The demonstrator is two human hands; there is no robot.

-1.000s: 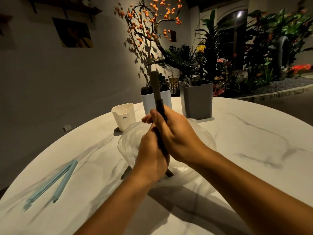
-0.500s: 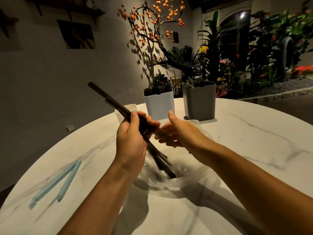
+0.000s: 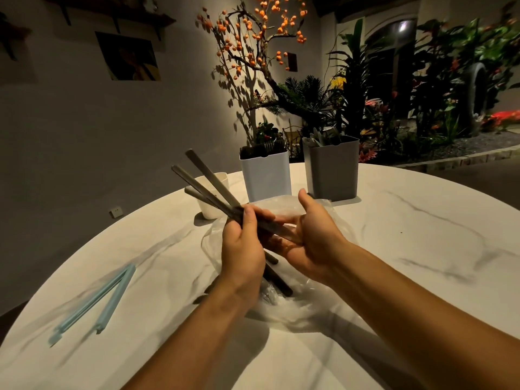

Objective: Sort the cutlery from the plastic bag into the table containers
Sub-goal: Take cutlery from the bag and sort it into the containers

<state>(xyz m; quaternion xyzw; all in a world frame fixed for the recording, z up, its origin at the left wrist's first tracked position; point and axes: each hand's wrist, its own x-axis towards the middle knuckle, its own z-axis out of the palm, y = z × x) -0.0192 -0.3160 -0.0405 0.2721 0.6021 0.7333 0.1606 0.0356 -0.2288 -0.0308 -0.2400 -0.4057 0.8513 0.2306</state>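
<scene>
The round marble counter (image 3: 394, 249) carries everything here. On it, under both hands, lies the clear bag (image 3: 295, 308), crumpled and open, with dark utensil ends resting inside it near its middle. At the far side stand two tall bins side by side, close but apart: the grey bin (image 3: 332, 167) on the right with pale utensil tops showing above its rim, and the white bin (image 3: 266, 175) on the left with dark tops showing. A smaller white cup (image 3: 209, 201) sits just left of the white bin, partly behind the raised handles. Near the left edge lies a pale blue clip (image 3: 92, 299), its two bars spread in a narrow V. The left hand (image 3: 242, 249) is above the bag, its fingers and thumb clamped round a bundle of dark cutlery (image 3: 208, 184) whose handles fan up and to the left while the lower ends reach down into the bag. The right hand (image 3: 309, 240) is just beside it, palm turned up, fingers loosely spread and touching the bundle from below.
</scene>
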